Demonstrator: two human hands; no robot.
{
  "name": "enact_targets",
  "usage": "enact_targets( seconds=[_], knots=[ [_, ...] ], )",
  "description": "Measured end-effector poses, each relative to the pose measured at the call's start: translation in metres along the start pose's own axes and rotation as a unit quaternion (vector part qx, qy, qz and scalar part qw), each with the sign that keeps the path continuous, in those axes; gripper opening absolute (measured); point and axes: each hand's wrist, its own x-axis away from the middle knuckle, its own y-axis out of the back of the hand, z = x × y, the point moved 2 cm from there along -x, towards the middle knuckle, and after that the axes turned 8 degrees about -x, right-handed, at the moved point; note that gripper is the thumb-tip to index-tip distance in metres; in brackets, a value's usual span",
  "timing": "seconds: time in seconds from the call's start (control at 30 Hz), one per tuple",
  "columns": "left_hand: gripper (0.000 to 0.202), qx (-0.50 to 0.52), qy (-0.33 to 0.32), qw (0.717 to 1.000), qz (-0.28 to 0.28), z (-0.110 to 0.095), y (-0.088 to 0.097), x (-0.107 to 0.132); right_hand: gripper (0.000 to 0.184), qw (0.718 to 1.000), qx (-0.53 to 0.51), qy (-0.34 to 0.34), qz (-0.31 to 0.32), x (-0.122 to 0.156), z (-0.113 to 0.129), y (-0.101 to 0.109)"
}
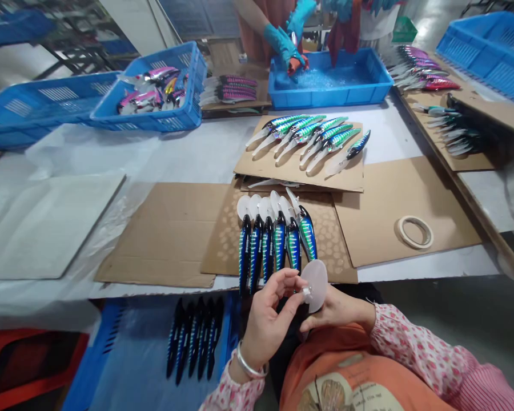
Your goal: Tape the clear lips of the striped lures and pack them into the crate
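Observation:
My left hand (272, 314), a silver bangle on its wrist, pinches a small white piece (307, 292) at the base of a clear diving lip (317, 279). Behind that lip, my right hand (342, 307) is closed round the fishing lure it belongs to; the lure's body is mostly hidden by the hands. Just beyond them, several blue-and-black striped fishing lures (268, 242) lie side by side on cardboard, their clear lips pointing away from me. The nearest lure tails touch the table's front edge.
More blue-green lures (312, 137) lie on a raised cardboard sheet (261, 165). A tape roll (414, 232) rests at right. Below the table edge, a blue crate (141, 354) holds dark lures (195, 337). Across the table, a person's gloved hands (286, 48) work over a blue basin (329, 97).

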Motion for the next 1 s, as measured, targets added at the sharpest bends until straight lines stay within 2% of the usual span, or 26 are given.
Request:
enact_targets(
  seconds=[0.2, 0.33, 0.4, 0.47, 0.6, 0.67, 0.83, 0.93, 1.0],
  knots=[
    [0.017, -0.023, -0.019, 1.000, -0.006, 0.001, -0.003, 0.002, 0.056, 0.999, -0.027, 0.016, -0.025, 0.000, 0.002, 0.000],
    [0.020, -0.076, -0.044, 0.995, -0.050, 0.001, -0.005, 0.006, 0.053, 0.998, -0.043, 0.023, -0.031, -0.001, 0.005, 0.000],
    [0.023, -0.125, -0.077, 0.987, -0.070, 0.000, -0.007, 0.010, 0.053, 0.998, -0.053, 0.017, -0.027, -0.001, 0.007, 0.000],
    [0.026, -0.198, -0.133, 0.967, -0.092, -0.003, -0.009, 0.013, 0.052, 0.998, -0.066, 0.015, -0.019, -0.002, 0.008, -0.002],
    [0.031, -0.361, -0.241, 0.889, -0.148, -0.010, -0.015, 0.018, 0.050, 0.997, -0.065, 0.020, -0.032, -0.004, 0.009, -0.006],
    [0.031, -0.403, -0.263, 0.860, -0.167, -0.011, -0.018, 0.018, 0.049, 0.997, -0.049, 0.023, -0.046, -0.005, 0.008, -0.008],
    [0.035, -0.448, -0.286, 0.823, -0.202, -0.002, -0.022, 0.018, 0.046, 0.996, 0.013, 0.047, -0.078, -0.008, 0.002, -0.014],
    [0.038, -0.442, -0.290, 0.824, -0.205, 0.005, -0.024, 0.020, 0.045, 0.994, 0.003, 0.055, -0.090, -0.008, 0.004, -0.014],
    [0.036, -0.408, -0.259, 0.852, -0.201, 0.007, -0.023, 0.020, 0.046, 0.996, -0.036, 0.039, -0.075, -0.008, 0.007, -0.012]
  ],
)
